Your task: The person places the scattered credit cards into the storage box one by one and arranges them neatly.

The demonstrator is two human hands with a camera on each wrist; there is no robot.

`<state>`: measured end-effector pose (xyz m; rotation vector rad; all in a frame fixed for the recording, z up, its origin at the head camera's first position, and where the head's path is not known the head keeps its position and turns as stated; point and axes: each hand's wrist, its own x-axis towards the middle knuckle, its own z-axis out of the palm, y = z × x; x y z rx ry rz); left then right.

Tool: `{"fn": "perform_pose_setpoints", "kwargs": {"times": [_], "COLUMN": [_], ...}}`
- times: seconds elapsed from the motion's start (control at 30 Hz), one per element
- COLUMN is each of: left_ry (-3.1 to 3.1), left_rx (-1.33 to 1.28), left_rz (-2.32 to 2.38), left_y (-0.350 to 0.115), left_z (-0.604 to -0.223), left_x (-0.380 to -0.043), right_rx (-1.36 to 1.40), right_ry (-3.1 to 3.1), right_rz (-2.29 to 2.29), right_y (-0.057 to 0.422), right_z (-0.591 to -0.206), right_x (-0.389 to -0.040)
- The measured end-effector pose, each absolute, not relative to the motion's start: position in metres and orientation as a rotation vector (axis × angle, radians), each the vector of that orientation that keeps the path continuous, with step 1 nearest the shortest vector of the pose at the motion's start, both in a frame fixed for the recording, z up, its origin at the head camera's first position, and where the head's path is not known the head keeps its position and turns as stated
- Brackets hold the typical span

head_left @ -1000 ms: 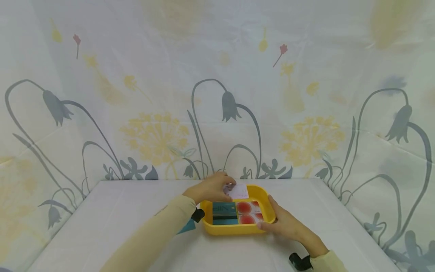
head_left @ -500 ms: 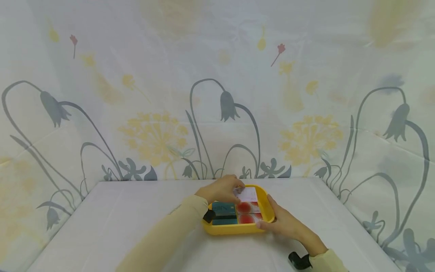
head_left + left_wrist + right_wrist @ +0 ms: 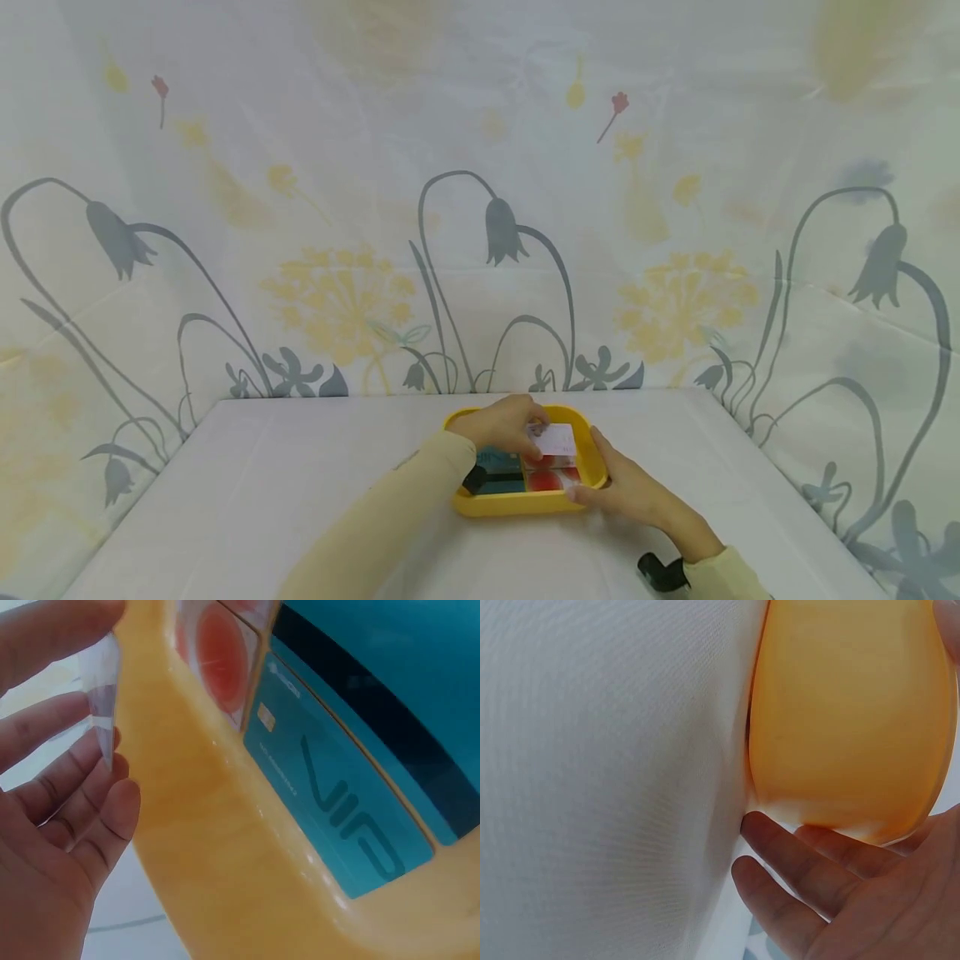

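Observation:
My left hand (image 3: 506, 427) pinches a pale card (image 3: 557, 439) between thumb and fingers, above the yellow tray (image 3: 517, 505). In the left wrist view that card appears nearly edge-on. Inside the tray lie a teal card lettered VIP (image 3: 330, 780), another teal one with a black stripe (image 3: 375, 697), and white cards with red round prints (image 3: 221, 656). The pale card overlaps the upper red print in the head view. At the tray's right end, my right hand (image 3: 633, 492) holds it, thumb on the front rim and fingers along the side.
The tray stands on a white-covered table (image 3: 315, 467). Behind it hangs a pale cloth (image 3: 480, 292) printed with grey and yellow flowers, meeting the table's back edge. Black straps with small devices (image 3: 662, 573) sit on the wrists.
My left hand has moved right and a little nearer with the pale card, from the tray's back to over the red-printed cards. The right hand keeps its hold on the tray.

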<state>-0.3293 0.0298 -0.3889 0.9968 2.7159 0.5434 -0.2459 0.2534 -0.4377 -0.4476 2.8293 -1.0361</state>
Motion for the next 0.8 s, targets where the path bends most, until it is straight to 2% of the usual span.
{"fn": "perform_pose_setpoints", "kwargs": {"times": [0.5, 0.8], "left_ry": [2.707, 2.713], "left_rx": [0.890, 0.915], "left_rz": [0.492, 0.419], "left_y": [0.047, 0.048], "left_z": [-0.400, -0.406], "left_x": [-0.333, -0.335], "right_rx": [-0.464, -0.487], "right_ry": [2.812, 2.829], "right_rz": [-1.082, -1.055], "right_y": [0.254, 0.254], "right_z": [-0.443, -0.439], "right_x": [-0.245, -0.245]}}
